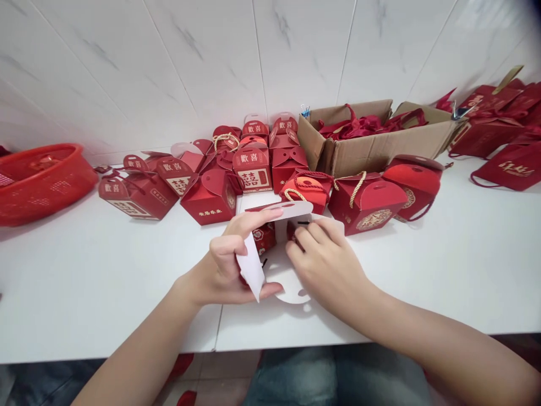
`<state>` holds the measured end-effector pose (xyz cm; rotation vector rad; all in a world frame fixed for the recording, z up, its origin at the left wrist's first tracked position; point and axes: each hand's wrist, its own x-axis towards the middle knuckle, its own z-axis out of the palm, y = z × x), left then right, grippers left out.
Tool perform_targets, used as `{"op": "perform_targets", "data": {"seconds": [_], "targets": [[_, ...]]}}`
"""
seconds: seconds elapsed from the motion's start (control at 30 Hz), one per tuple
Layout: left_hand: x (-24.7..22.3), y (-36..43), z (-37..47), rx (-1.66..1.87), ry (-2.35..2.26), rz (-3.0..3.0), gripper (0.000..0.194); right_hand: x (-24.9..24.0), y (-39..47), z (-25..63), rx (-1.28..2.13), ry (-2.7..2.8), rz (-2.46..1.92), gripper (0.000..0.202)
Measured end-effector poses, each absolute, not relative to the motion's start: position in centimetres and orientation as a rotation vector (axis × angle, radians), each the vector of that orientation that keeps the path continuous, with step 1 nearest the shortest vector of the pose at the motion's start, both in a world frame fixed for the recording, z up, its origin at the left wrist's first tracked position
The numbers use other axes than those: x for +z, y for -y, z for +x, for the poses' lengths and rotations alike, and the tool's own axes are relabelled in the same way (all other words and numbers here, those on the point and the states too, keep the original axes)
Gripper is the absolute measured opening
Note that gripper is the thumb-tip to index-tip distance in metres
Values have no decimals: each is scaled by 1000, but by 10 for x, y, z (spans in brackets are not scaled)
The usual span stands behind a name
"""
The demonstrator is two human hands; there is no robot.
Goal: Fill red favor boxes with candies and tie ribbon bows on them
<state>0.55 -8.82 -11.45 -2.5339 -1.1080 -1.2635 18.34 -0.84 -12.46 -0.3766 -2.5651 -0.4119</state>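
Note:
Between my hands stands an opened gift box [291, 283], its white inner flaps folded outward. My left hand [232, 259] grips its left side, thumb and fingers curled around a white side flap [252, 269]. Over the right side, the fingers of my right hand [323, 256] are bent down into the opening; what they hold, if anything, is hidden. Inside the box shows a red item with a flower pattern [264, 239]. Just behind it sits a red box with twisted cord [310, 192].
Several closed red gift boxes [211, 197] stand along the wall. A cardboard carton [363, 152] with red ribbons is behind them. A red plastic basket [51, 192] is at the left, red bags [513, 169] at the right. The white table's [127, 316] front edge runs near my lap.

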Motion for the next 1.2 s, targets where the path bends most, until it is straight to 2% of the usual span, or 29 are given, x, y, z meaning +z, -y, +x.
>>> {"op": "perform_targets", "data": {"seconds": [0.3, 0.47, 0.6, 0.77, 0.87, 0.97, 1.07, 1.2], "targets": [[-117, 88, 4, -1287, 1108, -2540, 75, -126, 10, 180, -334, 2560, -337, 13], [-116, 89, 13, -1316, 1054, -2585, 76, -133, 11, 172, -101, 2661, -189, 44], [-118, 87, 12, -1283, 1053, -2578, 76, -132, 5, 170, 10, 2690, -195, 33], [-119, 85, 11, -1302, 1068, -2554, 76, -127, 4, 171, -34, 2737, -264, 26], [-118, 85, 13, -1301, 1047, -2539, 77, -123, 11, 178, -127, 2683, -304, 27], [-117, 86, 13, -1299, 1062, -2515, 79, -118, 20, 193, -288, 2584, -281, 15], [-119, 87, 11, -1308, 1097, -2510, 80, -122, 25, 207, -426, 2558, -311, 12], [-121, 87, 11, -1259, 1089, -2485, 75, -137, 18, 214, -499, 2606, -398, 16]]}}
